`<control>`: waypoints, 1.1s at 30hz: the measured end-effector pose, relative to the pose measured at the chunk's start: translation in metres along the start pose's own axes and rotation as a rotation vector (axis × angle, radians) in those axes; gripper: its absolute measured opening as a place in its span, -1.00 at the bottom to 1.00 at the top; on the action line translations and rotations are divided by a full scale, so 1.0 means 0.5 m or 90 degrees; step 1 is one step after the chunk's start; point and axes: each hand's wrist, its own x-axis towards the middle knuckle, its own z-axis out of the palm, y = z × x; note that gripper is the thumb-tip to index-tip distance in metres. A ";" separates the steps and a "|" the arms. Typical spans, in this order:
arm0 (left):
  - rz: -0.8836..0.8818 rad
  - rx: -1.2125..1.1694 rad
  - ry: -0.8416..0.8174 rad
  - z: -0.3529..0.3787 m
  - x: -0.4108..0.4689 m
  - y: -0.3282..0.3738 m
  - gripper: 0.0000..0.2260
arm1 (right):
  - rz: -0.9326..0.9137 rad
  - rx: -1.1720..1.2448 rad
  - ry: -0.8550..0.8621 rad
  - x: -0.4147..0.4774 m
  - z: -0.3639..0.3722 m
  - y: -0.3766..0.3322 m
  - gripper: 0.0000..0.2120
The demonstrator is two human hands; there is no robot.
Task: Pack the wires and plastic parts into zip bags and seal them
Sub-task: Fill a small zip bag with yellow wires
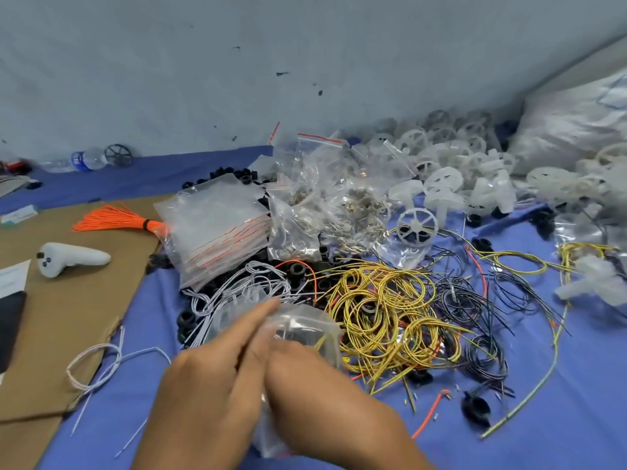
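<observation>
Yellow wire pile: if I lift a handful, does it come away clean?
Probably not. The yellow wires beside the zip bag lie in loose overlapping coils, so they should be floppy and springy. They are interlaced with black wires, so a handful would likely drag those along. Light too: thin strands.
</observation>
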 end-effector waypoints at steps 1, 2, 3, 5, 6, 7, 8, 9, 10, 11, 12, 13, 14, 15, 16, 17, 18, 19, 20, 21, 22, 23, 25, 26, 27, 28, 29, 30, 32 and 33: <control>-0.033 -0.042 0.026 0.005 0.005 -0.010 -0.71 | -0.018 -0.005 0.008 -0.009 -0.012 0.003 -0.71; -0.050 -0.043 0.048 0.008 0.014 -0.023 -0.70 | -0.046 0.022 0.043 -0.024 -0.029 0.004 -0.81; -0.066 -0.085 0.071 0.009 0.017 -0.034 -0.71 | -0.048 0.068 0.053 -0.039 -0.051 0.008 -0.86; -0.088 -0.103 0.093 0.009 0.020 -0.045 -0.78 | -0.017 0.187 0.117 -0.072 -0.091 0.043 -0.87; -0.097 -0.105 0.095 0.008 0.022 -0.051 -0.80 | 0.018 0.190 0.179 -0.083 -0.104 0.076 -0.86; -0.112 -0.121 0.088 0.008 0.024 -0.053 -0.80 | 0.081 0.149 0.238 -0.088 -0.119 0.116 -0.86; -0.118 -0.122 0.080 0.008 0.026 -0.056 -0.79 | 0.158 0.081 0.275 -0.092 -0.129 0.167 -0.86; -0.119 -0.116 0.079 0.007 0.026 -0.055 -0.75 | 0.247 0.002 0.277 -0.096 -0.139 0.210 -0.86; -0.121 -0.118 0.074 0.006 0.026 -0.053 -0.74 | 0.314 -0.046 0.273 -0.102 -0.143 0.250 -0.85; -0.123 -0.131 0.071 0.005 0.026 -0.050 -0.76 | 0.345 -0.052 0.270 -0.107 -0.143 0.277 -0.85; -0.128 -0.139 0.075 0.007 0.025 -0.051 -0.79 | 0.338 -0.032 0.272 -0.109 -0.138 0.293 -0.86; -0.130 -0.143 0.084 0.008 0.026 -0.052 -0.79 | 0.311 -0.016 0.268 -0.107 -0.129 0.297 -0.88; -0.136 -0.138 0.093 0.008 0.027 -0.051 -0.78 | 0.278 -0.017 0.249 -0.102 -0.115 0.295 -0.88; -0.134 -0.143 0.087 0.007 0.028 -0.047 -0.79 | 0.246 -0.028 0.219 -0.092 -0.100 0.290 -0.87; -0.137 -0.138 0.087 0.007 0.028 -0.047 -0.80 | 0.214 -0.052 0.187 -0.079 -0.084 0.288 -0.83; -0.138 -0.136 0.083 0.008 0.029 -0.043 -0.78 | 0.200 -0.086 0.154 -0.063 -0.072 0.286 -0.75; -0.140 -0.137 0.079 0.008 0.028 -0.041 -0.76 | 0.195 -0.128 0.115 -0.046 -0.064 0.286 -0.63; -0.139 -0.139 0.073 0.008 0.028 -0.038 -0.74 | 0.194 -0.171 0.065 -0.030 -0.062 0.286 -0.51; -0.137 -0.140 0.071 0.008 0.027 -0.039 -0.74 | 0.195 -0.209 0.017 -0.016 -0.063 0.286 -0.42; -0.135 -0.141 0.070 0.007 0.026 -0.040 -0.73 | 0.197 -0.234 -0.022 -0.006 -0.065 0.284 -0.38; -0.132 -0.142 0.076 0.005 0.025 -0.041 -0.73 | 0.199 -0.248 -0.042 0.001 -0.067 0.283 -0.37; -0.129 -0.142 0.080 0.002 0.023 -0.043 -0.74 | 0.199 -0.259 -0.049 0.006 -0.071 0.282 -0.39; -0.125 -0.135 0.082 -0.001 0.019 -0.046 -0.78 | 0.188 -0.264 -0.052 0.013 -0.082 0.281 -0.45; -0.129 -0.135 0.079 -0.002 0.017 -0.048 -0.78 | 0.184 -0.259 -0.053 0.013 -0.089 0.282 -0.49; -0.134 -0.139 0.076 -0.004 0.016 -0.049 -0.76 | 0.183 -0.253 -0.051 0.011 -0.099 0.282 -0.54; -0.138 -0.141 0.074 -0.005 0.014 -0.051 -0.75 | 0.178 -0.246 -0.040 0.008 -0.108 0.282 -0.59; -0.142 -0.145 0.072 -0.005 0.014 -0.052 -0.75 | 0.172 -0.237 -0.021 0.004 -0.118 0.282 -0.64; -0.142 -0.147 0.071 -0.006 0.013 -0.053 -0.76 | 0.167 -0.222 0.001 -0.002 -0.127 0.282 -0.70; -0.140 -0.157 0.067 -0.003 0.014 -0.055 -0.78 | 0.165 -0.187 0.036 -0.012 -0.147 0.277 -0.79; -0.141 -0.161 0.065 -0.001 0.015 -0.056 -0.77 | 0.167 -0.176 0.050 -0.017 -0.156 0.273 -0.82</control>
